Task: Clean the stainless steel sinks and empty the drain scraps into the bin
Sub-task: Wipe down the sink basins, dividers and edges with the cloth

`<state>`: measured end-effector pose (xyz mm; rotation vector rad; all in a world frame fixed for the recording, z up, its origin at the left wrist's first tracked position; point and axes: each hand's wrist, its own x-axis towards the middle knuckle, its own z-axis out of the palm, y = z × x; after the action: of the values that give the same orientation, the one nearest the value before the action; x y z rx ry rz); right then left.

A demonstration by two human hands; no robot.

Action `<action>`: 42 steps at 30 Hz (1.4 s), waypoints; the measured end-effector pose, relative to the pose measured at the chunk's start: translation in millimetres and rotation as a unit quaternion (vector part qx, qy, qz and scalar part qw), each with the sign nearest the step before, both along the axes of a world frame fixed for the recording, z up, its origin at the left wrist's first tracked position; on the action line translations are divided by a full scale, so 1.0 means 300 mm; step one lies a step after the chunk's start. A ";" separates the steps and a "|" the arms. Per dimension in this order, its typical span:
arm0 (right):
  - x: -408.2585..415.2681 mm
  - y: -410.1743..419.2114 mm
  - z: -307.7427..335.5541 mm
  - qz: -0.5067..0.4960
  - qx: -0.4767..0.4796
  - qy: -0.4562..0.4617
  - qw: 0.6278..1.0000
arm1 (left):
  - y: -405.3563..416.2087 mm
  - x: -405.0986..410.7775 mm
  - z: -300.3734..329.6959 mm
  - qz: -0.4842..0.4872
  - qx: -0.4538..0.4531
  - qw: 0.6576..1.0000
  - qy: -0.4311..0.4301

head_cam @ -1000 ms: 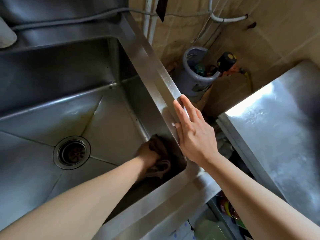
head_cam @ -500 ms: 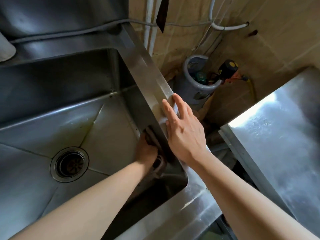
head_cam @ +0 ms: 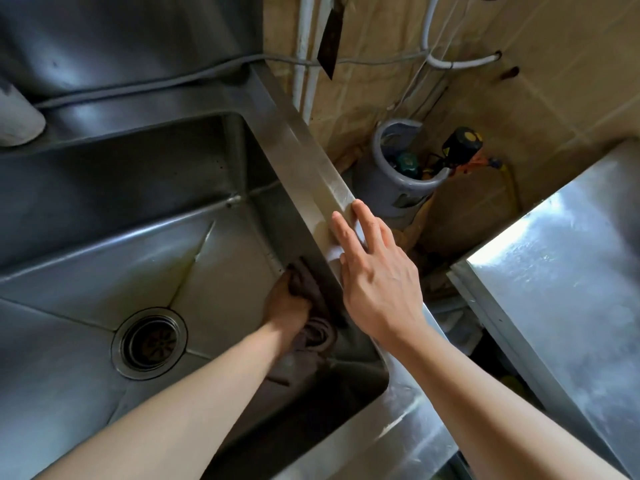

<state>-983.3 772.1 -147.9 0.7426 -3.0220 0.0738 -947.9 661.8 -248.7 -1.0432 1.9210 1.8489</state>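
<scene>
A stainless steel sink (head_cam: 104, 258) is filling the left of the head view, its creased floor sloping toward a round drain (head_cam: 149, 342) whose strainer is sitting in shadow (any scraps in it cannot be made out). The basin's right wall is rising to a flat rim (head_cam: 311, 174) that is running diagonally up toward the wall. A grey cable (head_cam: 145, 85) is lying along the ledge behind the basin, and a pale rounded object (head_cam: 17, 123) is showing at the left edge.

The left hand (head_cam: 285, 303) is reaching down into the basin and gripping a dark brown cloth (head_cam: 311, 306), fingers curled round it, pressing it against the lower part of the right wall. The right hand (head_cam: 377, 271) is resting flat on the rim just above, fingers straight and slightly spread, with a small white patch (head_cam: 334, 252) showing beneath them.

Beyond the rim, beige tiles (head_cam: 554, 81) are covering the wall, with white pipes (head_cam: 304, 36) running down it. A grey bucket (head_cam: 394, 192) holding tools is standing in the corner on the floor. A second steel tabletop (head_cam: 571, 271) is gleaming at the right, well apart from the sink. No brand, label or writing is readable anywhere.
</scene>
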 end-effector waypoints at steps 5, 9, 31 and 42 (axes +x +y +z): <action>0.007 -0.010 0.008 -0.006 0.002 -0.008 1.000 | -0.025 -0.028 0.222 0.046 0.004 0.996 0.079; 0.004 -0.016 0.014 -0.001 -0.008 -0.001 1.000 | -0.051 -0.062 0.202 0.042 -0.079 0.992 0.085; -0.002 -0.003 0.001 -0.007 0.025 0.026 0.999 | -0.116 -0.106 0.019 -0.047 -0.094 0.994 0.030; -0.124 -0.170 0.073 0.037 -0.032 0.012 0.999 | -0.163 -0.159 0.218 -0.007 -0.111 0.985 0.132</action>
<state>-1020.5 721.1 -126.1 0.8420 -2.9536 0.1625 -995.6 613.0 -183.4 -0.8789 2.3235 1.8786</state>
